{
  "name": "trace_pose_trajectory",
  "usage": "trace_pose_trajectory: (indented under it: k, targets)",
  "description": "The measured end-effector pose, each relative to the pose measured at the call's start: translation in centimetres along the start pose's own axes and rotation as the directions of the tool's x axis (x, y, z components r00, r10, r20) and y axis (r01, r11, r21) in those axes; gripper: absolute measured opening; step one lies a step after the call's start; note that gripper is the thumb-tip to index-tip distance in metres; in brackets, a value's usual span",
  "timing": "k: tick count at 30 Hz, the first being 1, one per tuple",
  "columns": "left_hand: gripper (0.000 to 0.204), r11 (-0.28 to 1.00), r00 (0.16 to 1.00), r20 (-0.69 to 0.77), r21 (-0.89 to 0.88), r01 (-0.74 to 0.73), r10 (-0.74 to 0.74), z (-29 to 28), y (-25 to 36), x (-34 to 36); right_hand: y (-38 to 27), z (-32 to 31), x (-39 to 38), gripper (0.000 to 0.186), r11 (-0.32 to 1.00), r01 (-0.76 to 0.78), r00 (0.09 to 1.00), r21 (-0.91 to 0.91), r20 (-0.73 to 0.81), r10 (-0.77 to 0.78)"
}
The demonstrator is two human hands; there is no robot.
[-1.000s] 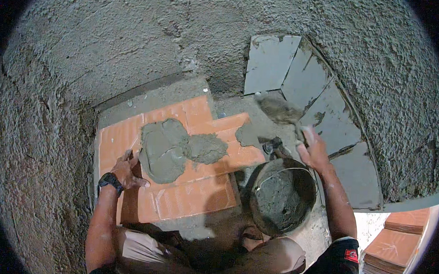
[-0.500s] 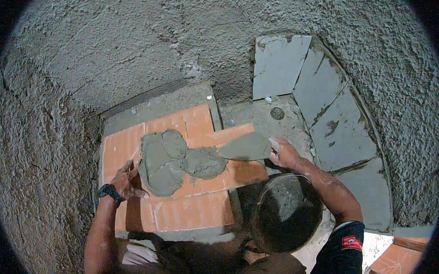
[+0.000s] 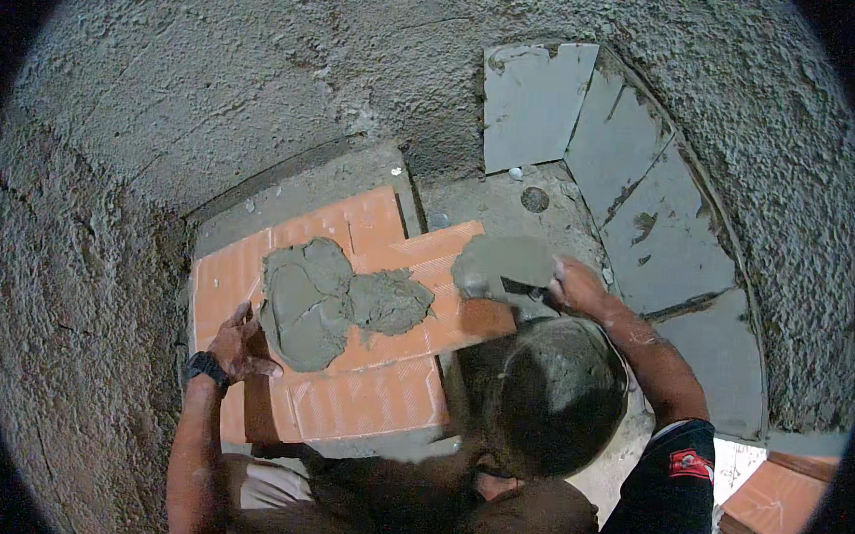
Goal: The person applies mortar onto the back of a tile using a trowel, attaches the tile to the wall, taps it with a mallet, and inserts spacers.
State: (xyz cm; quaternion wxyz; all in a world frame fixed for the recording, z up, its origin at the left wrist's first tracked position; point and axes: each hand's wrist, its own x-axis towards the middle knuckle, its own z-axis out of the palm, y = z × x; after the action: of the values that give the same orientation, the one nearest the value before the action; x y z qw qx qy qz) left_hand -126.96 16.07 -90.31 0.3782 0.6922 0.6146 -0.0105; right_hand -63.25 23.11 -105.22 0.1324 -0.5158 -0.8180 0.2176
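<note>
Apparently spreading: mortar (image 3: 311,304) midway along the tiles (image 3: 368,396); your right hand (image 3: 579,288) grips the trowel (image 3: 496,259) over their right edge, left hand (image 3: 237,347) splayed near their left. Next stroke likely needs the trowel level.

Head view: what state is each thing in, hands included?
Left hand: open, fingers apart, at the orange tiles; contact unclear
Right hand: closed on the trowel
Trowel: held, blade at the orange tiles' right end
Mortar: spread unevenly, lumpy toward the right
Orange tiles: laid flat, ribbed faces up, partly covered
Bucket: open-topped, heavily shaded inside
Grey tiles: in a row, smeared
Watch: worn
</note>
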Motion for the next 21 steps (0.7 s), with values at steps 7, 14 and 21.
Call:
trace_pose_trajectory:
  k: [7,14,21]
  targets:
    - [0.135,0.941,0.987,0.02,0.303,0.148,-0.162,-0.6,0.3,0.2,-2.6,-8.1,-7.5,0.031,0.917,-0.334,0.938,-0.218,-0.169,0.302]
    - [0.099,0.882,0.997,0.032,0.469,0.044,-0.067,-2.2,3.7,-0.8,-18.2,-14.4,-9.3,0.034,0.909,-0.379,0.917,-0.174,-0.204,0.343]
    - [0.086,0.867,0.987,0.012,0.479,0.135,-0.161,-2.4,4.5,-1.5,-32.0,-12.1,-8.9,0.046,0.879,-0.433,0.891,0.199,-0.051,0.45]
